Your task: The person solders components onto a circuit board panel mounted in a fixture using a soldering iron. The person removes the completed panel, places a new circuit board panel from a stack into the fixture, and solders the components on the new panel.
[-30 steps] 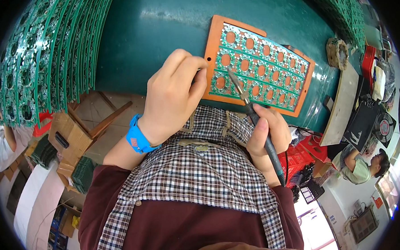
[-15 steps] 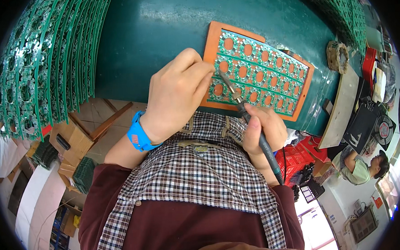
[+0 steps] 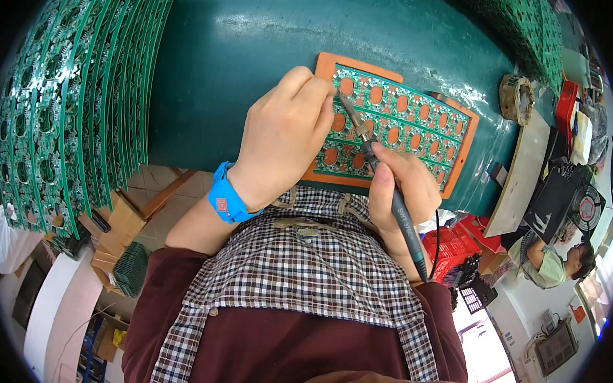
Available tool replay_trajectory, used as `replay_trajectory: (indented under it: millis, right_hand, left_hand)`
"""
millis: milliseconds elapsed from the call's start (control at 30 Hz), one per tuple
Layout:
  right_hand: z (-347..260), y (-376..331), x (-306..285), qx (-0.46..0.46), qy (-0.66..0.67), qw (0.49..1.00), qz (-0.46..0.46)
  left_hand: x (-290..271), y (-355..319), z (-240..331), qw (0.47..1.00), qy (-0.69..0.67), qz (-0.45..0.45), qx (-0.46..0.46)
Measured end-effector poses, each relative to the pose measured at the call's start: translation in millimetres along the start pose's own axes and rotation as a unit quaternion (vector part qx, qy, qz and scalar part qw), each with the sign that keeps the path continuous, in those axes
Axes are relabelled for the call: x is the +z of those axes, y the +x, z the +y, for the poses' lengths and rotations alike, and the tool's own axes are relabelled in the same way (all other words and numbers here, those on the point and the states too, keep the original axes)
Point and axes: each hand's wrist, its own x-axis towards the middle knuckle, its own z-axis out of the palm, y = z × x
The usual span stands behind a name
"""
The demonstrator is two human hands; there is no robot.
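A green circuit board panel (image 3: 413, 122) with rows of round holes lies in an orange frame (image 3: 464, 154) on a dark green table (image 3: 246, 57). My left hand (image 3: 283, 134), with a blue wristband (image 3: 226, 198) on its wrist, rests on the panel's left end with fingers curled and thumb and forefinger pinched near the iron's tip. Whether it pinches something I cannot tell. My right hand (image 3: 406, 194) grips a soldering iron (image 3: 387, 181) like a pen. The tip touches the panel close to my left fingertips.
Many green circuit boards (image 3: 64, 113) stand on edge in a row at the left. More boards (image 3: 517, 11) lie at the far right. A roll of tape (image 3: 516, 99), a pale board (image 3: 521, 175) and a small fan (image 3: 584, 207) sit right. Another person (image 3: 552, 263) sits at the lower right.
The soldering iron's tip and my left fingertips have moved toward the panel's left upper corner. My right hand followed slightly.
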Motion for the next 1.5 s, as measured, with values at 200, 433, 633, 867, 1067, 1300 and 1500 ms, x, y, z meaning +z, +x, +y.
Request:
replay_trajectory:
  millis: [200,433,633,867,1067,1300,1500]
  right_hand:
    - [2.0,-4.9,-17.4,-0.031,-0.004,1.000,0.000]
    - [3.1,-27.3,-13.2,-0.078,0.033,0.996,0.003]
    - [2.9,-30.7,-6.0,-0.077,0.029,0.997,0.004]
    - [3.5,-25.3,-9.3,-0.075,0.012,0.997,-0.009]
    - [28.3,-19.5,-65.7,-0.008,-0.185,0.961,0.204]
    - [125.6,3.7,-117.9,-0.001,-0.363,0.902,0.233]
    - [130.9,-8.9,-107.7,0.136,-0.241,0.936,0.220]
  left_hand:
    - [-13.7,-0.3,2.2,0.999,-0.017,-0.014,-0.033]
    - [-23.8,-14.9,-5.3,0.998,0.005,-0.005,-0.066]
    - [-23.8,-23.4,-6.8,0.995,-0.028,0.002,-0.096]
    - [-20.5,-22.5,-4.7,0.995,-0.025,-0.021,-0.099]
    - [-12.8,-10.9,15.3,0.997,-0.008,-0.067,-0.045]
    - [4.1,-7.9,40.7,0.990,0.117,-0.079,-0.018]
    - [12.9,-12.5,37.0,0.984,0.178,-0.024,0.003]
